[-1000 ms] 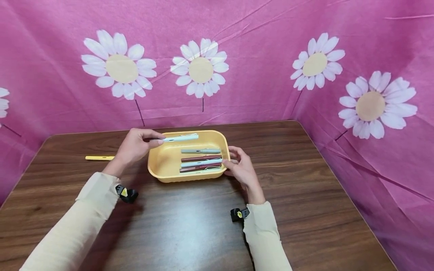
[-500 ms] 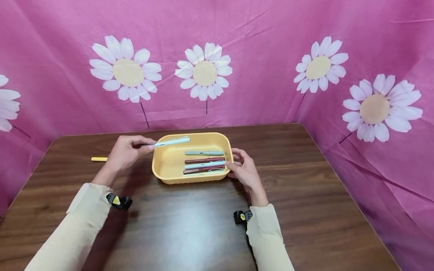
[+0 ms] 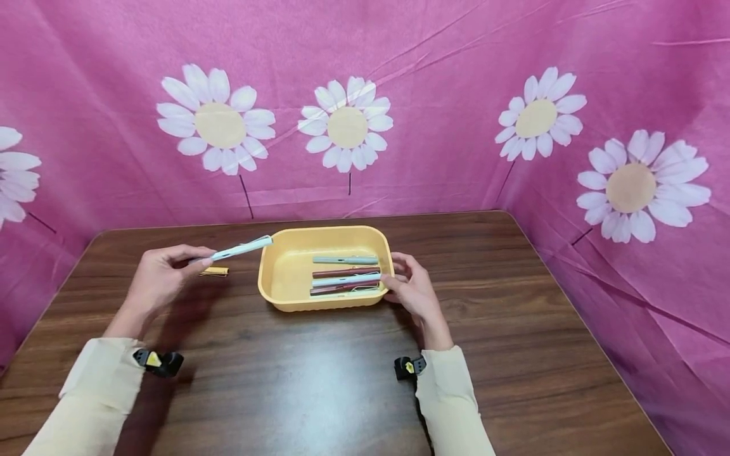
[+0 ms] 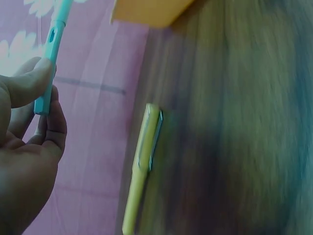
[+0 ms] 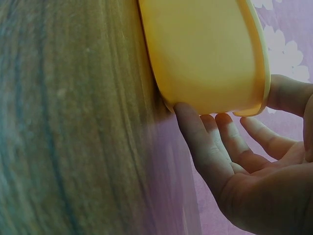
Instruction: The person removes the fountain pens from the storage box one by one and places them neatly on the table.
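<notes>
My left hand pinches a light blue pen by one end between thumb and fingers, off the left end of the yellow tray. The pen's clip end points up toward the tray's rim. In the left wrist view, a yellow pen with a metal clip lies on the table beside that hand. My right hand grips the tray's right end, thumb over the rim and fingers against the outer wall. Inside the tray lie several pens, among them a grey-green pen and a dark red pen.
The tray stands on a dark wood-grain table, toward its far edge. Behind and to the right hangs a pink cloth printed with white daisies.
My left hand has moved left with the light blue pen, from over the tray to outside its left end, near the yellow pen. The right hand has kept its grip on the tray.
</notes>
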Tool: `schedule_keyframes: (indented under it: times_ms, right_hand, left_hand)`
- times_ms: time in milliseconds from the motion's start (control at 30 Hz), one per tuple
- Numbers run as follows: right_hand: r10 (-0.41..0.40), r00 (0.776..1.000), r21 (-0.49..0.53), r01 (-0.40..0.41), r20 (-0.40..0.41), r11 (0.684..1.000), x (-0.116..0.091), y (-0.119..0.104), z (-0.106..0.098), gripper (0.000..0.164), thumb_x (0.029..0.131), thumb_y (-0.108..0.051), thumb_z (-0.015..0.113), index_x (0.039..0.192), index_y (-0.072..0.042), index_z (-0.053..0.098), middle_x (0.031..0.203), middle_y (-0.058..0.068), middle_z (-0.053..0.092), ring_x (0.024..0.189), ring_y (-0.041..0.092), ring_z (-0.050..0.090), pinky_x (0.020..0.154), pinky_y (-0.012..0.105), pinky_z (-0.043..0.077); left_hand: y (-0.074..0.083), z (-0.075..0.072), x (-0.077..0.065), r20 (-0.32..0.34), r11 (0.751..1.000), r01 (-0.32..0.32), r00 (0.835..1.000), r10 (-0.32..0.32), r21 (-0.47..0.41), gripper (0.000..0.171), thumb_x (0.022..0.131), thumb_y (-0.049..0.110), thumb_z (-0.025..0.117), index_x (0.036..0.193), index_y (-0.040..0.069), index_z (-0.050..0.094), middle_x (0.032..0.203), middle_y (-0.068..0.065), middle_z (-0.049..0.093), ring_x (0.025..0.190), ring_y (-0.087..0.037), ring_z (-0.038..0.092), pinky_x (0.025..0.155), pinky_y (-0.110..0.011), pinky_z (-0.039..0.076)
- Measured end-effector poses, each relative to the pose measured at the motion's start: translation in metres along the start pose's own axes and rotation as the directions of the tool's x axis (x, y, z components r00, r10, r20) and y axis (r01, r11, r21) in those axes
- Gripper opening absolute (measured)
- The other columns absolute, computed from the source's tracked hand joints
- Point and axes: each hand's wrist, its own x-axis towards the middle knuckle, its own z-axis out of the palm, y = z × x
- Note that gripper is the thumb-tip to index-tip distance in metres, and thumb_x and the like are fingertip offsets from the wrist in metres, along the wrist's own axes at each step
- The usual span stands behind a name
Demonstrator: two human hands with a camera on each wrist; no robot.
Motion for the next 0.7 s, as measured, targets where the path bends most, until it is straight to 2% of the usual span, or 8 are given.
schedule_keyframes:
  times_ms: [133, 233, 433, 700]
  right_hand:
    - [-0.002, 1.0, 0.006, 0.002, -0.001, 1.0, 0.0, 0.001, 0.001, 0.054, 0.094, 0.003, 0.066, 0.144, -0.002, 0.048, 0.135, 0.024, 0.056, 0.108, 0.031, 0.063, 0.078, 0.046, 0.06]
    - [-0.001, 1.0, 0.007, 0.001, 0.004, 1.0, 0.0, 0.002, 0.001, 0.053, 0.094, 0.002, 0.066, 0.144, -0.002, 0.048, 0.136, 0.024, 0.056, 0.108, 0.03, 0.063, 0.078, 0.045, 0.06]
    - [0.002, 1.0, 0.01, -0.003, 0.01, 1.0, 0.0, 0.0, 0.001, 0.053, 0.094, 0.002, 0.066, 0.144, -0.003, 0.048, 0.136, 0.023, 0.056, 0.11, 0.031, 0.063, 0.078, 0.046, 0.06]
    - [0.003, 1.0, 0.011, -0.003, 0.012, 1.0, 0.001, -0.001, -0.001, 0.054, 0.094, 0.002, 0.067, 0.144, -0.003, 0.048, 0.136, 0.023, 0.056, 0.111, 0.032, 0.063, 0.078, 0.045, 0.06]
  left_hand:
    - [-0.013, -0.014, -0.008, -0.014, 0.999, 0.029, 0.999, -0.029, 0.025, 0.018, 0.091, 0.014, 0.078, 0.106, 0.004, 0.079, 0.092, 0.031, 0.069, 0.088, 0.013, 0.061, 0.071, -0.008, 0.044]
    - [-0.022, -0.022, -0.015, -0.03, 0.997, 0.061, 0.998, -0.06, 0.041, 0.017, 0.091, 0.015, 0.079, 0.106, 0.006, 0.079, 0.09, 0.032, 0.069, 0.085, 0.013, 0.06, 0.069, -0.008, 0.044]
    - [-0.04, -0.032, -0.026, -0.037, 0.987, 0.149, 0.988, -0.151, -0.054, 0.016, 0.09, 0.012, 0.079, 0.105, 0.007, 0.08, 0.089, 0.025, 0.073, 0.086, 0.01, 0.062, 0.074, -0.009, 0.043]
    - [-0.054, -0.045, -0.031, -0.006, 0.983, 0.169, 0.985, -0.17, -0.076, 0.012, 0.092, 0.012, 0.077, 0.103, 0.008, 0.079, 0.091, 0.028, 0.071, 0.088, 0.011, 0.06, 0.074, -0.008, 0.042]
